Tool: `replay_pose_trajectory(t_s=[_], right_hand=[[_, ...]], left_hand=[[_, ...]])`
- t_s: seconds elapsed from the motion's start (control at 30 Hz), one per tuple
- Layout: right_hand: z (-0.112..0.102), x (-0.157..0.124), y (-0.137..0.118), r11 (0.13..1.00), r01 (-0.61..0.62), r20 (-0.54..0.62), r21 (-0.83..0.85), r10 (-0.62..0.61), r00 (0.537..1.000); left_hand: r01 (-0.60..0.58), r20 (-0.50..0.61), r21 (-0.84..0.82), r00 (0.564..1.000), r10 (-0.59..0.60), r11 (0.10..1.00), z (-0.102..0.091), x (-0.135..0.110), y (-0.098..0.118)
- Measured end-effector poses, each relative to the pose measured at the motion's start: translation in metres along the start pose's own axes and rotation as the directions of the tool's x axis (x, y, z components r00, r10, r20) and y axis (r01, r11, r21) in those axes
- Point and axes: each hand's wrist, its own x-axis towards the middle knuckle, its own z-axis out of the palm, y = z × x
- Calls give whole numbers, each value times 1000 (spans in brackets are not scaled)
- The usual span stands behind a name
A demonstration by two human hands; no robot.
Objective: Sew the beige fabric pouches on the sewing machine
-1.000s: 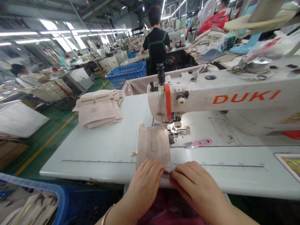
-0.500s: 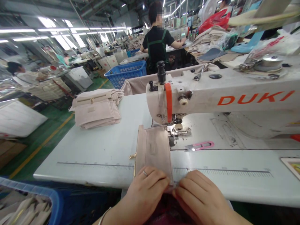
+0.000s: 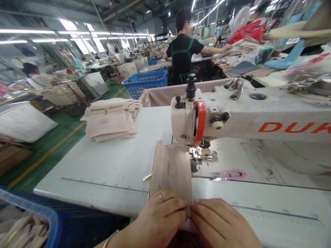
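A beige fabric pouch piece (image 3: 172,182) with a gold zipper along its left side lies on the sewing table (image 3: 113,162). Its far right corner is by the presser foot of the sewing machine (image 3: 232,117). My left hand (image 3: 164,215), with a ring on one finger, grips the near end of the pouch. Close against it, my right hand (image 3: 219,220) pinches the near right edge of the same pouch, fingertips together. Pink thread snips (image 3: 230,175) lie just right of the pouch, below the presser foot.
A stack of beige pouch pieces (image 3: 111,120) sits at the table's far left. A blue bin (image 3: 53,213) of fabric pieces stands at lower left. Beyond the machine are a blue basket (image 3: 144,82) and a co-worker in black (image 3: 182,51). A ruler scale (image 3: 103,186) crosses the tabletop.
The camera view has turned slightly, so the machine appears farther right. My right hand has closed in beside my left on the pouch edge. The co-worker's right arm now stretches farther out.
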Motion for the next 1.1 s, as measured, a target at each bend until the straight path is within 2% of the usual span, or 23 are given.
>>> replay_pose_trajectory(t_s=[0.23, 0.37, 0.57, 0.7, 0.9, 1.1], right_hand=[[-4, 12, 16, 1000, -23, 84, 4, 23, 996], [-3, 15, 22, 998, -58, 127, 9, 56, 990], [1, 21, 33, 997, -74, 145, -10, 74, 987], [2, 29, 41, 995, -104, 186, -13, 104, 977], [4, 43, 54, 991, -126, 219, -49, 134, 966], [7, 52, 69, 986, -119, 226, -118, 143, 964]], left_hand=[[-86, 54, -118, 994, 93, 989, -7, 18, -18], [-89, 42, -154, 994, 97, 984, -7, 26, -31], [-90, 39, -138, 995, 96, 986, -9, 39, -47], [-93, -2, -118, 996, 93, 989, -9, 49, -58], [-161, -42, -68, 986, 159, 985, 1, 60, -80], [-132, -43, -88, 991, 129, 987, 6, 72, -99]])
